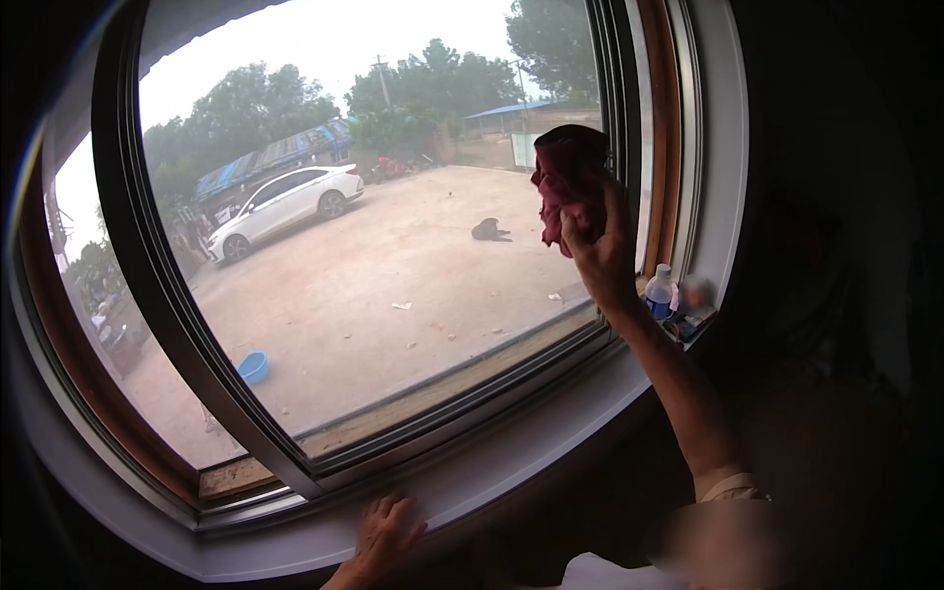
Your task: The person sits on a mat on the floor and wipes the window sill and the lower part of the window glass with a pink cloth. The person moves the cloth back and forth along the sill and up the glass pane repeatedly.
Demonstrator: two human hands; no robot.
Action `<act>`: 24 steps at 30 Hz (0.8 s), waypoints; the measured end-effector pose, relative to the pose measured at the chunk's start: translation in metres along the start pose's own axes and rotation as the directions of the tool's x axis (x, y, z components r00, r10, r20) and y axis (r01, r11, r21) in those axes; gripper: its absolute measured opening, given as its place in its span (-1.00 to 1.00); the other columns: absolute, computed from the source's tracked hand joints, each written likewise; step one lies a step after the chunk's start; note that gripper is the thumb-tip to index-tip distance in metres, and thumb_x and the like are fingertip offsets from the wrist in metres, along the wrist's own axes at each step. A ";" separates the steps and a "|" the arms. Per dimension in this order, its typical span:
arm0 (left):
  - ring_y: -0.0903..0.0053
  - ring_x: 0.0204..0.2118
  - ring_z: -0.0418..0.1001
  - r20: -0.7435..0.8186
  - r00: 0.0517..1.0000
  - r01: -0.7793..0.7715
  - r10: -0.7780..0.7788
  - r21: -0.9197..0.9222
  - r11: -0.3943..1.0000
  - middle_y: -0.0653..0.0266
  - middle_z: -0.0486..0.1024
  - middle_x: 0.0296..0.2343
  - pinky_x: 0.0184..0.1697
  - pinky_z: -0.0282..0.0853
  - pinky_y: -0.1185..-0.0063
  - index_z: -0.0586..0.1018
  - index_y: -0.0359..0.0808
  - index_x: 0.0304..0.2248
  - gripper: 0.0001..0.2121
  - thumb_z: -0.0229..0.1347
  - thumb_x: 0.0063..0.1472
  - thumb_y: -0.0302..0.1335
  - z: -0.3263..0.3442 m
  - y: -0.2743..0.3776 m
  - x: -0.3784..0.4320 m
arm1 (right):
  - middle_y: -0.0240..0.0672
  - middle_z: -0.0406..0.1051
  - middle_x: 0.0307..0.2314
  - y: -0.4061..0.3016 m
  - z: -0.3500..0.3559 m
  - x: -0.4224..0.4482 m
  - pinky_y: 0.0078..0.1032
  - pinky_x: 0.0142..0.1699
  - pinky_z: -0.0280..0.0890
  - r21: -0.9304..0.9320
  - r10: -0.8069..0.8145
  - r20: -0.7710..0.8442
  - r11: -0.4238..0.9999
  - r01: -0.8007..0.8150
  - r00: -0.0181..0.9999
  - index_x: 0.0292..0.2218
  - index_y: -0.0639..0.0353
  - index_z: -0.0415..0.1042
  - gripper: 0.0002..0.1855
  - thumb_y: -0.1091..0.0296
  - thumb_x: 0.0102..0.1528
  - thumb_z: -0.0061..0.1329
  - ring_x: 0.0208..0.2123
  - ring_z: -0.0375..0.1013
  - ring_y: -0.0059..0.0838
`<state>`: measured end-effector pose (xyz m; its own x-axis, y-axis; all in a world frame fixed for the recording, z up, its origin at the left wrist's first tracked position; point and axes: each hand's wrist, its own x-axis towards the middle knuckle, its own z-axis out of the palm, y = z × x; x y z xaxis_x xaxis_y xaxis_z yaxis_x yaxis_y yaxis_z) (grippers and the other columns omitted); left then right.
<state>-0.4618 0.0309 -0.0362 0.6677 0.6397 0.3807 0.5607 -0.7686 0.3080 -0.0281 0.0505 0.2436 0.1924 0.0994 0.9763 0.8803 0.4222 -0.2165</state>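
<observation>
My right hand point(606, 254) is raised at the right side of the window, gripping a crumpled dark red cloth point(569, 184). The cloth is up against the window pane point(413, 280), close to the dark upright frame point(618, 96); whether it touches the glass I cannot tell for certain. Low in the view, my left hand point(387, 532) rests on the white window sill point(472, 476) with its fingers slightly spread and nothing in it.
A plastic bottle point(661, 293) with a blue label stands among small items in the sill's right corner. A sash frame point(214, 369) crosses the left side. Outside, a white car point(291, 203), a dark dog point(488, 230) and a blue basin point(254, 366) are on the yard.
</observation>
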 end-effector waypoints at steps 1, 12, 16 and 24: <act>0.05 0.08 0.36 0.045 0.999 -0.012 0.011 0.030 0.999 0.01 0.39 0.07 0.12 0.26 0.20 0.48 -0.25 0.03 -0.52 0.25 0.17 -0.23 -0.001 -0.005 -0.007 | 0.01 0.30 0.06 0.020 0.000 0.021 -0.26 0.15 0.34 -0.054 0.027 -0.074 0.998 -0.031 0.997 0.20 0.20 0.20 -0.35 0.38 0.13 0.09 0.09 0.38 -0.02; 0.00 0.05 0.34 0.077 0.996 -0.045 0.038 0.091 0.995 -0.07 0.37 0.02 0.11 0.23 0.18 0.48 -0.27 0.02 -0.45 0.26 0.12 -0.12 -0.021 0.020 -0.008 | 0.02 0.29 0.02 0.072 0.032 -0.009 -0.15 0.14 0.30 -0.298 -0.039 -0.102 0.955 0.007 0.994 0.15 0.11 0.27 -0.25 0.56 -0.09 0.16 0.05 0.31 0.07; 0.02 0.05 0.33 0.087 0.996 -0.044 0.036 0.095 0.995 -0.04 0.36 0.03 0.12 0.23 0.19 0.45 -0.26 0.05 -0.40 0.32 0.06 -0.19 -0.022 0.017 -0.008 | 0.00 0.24 0.11 0.011 0.047 -0.068 -0.10 0.10 0.29 -0.230 -0.094 0.028 0.968 0.098 0.995 0.16 -0.07 0.31 -0.18 0.58 -0.13 0.24 0.06 0.30 0.11; 0.02 0.09 0.32 0.037 0.999 -0.028 0.024 0.118 0.993 0.00 0.37 0.04 0.16 0.20 0.18 0.42 -0.22 0.09 -0.36 0.34 0.04 -0.19 -0.020 0.022 -0.007 | 0.10 0.18 0.11 -0.086 0.061 -0.154 -0.08 0.05 0.30 -0.122 -0.187 0.467 0.954 0.273 0.864 0.07 -0.16 0.45 -0.41 0.36 -0.03 0.24 0.00 0.33 0.05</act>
<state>-0.4646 0.0094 -0.0147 0.6986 0.6212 0.3552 0.5959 -0.7798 0.1919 -0.1597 0.0539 0.1116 -0.2014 0.4279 0.8811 0.9453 0.3205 0.0604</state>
